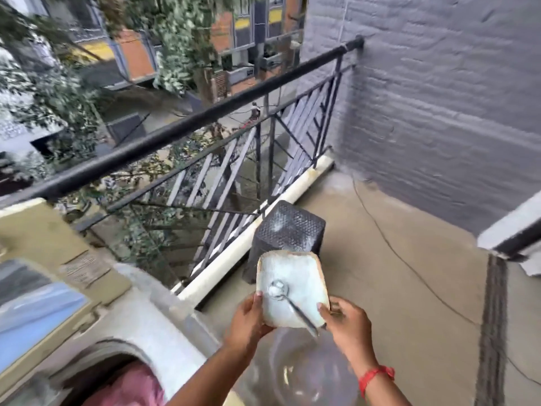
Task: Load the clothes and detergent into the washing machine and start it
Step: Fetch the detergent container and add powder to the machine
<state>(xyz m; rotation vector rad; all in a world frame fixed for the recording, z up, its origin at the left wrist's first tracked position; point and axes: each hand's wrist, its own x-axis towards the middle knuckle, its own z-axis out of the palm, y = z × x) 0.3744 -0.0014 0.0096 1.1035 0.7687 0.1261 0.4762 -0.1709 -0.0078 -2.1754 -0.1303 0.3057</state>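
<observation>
An open detergent container (298, 276), squarish with white powder inside, is held up over the balcony floor. My left hand (248, 315) grips its left edge. My right hand (348, 323) holds the handle of a metal spoon (289, 300) whose bowl carries powder over the container. The washing machine (140, 320) stands at lower left with its round drum opening showing pink clothes (131, 388). A clear door (304, 373) hangs open below my hands.
A black stool (288, 230) stands beside the black metal railing (205, 124). A grey brick wall (439, 98) rises on the right. A thin cable (409, 265) trails across the concrete floor. A dark mat strip (493, 323) lies at right.
</observation>
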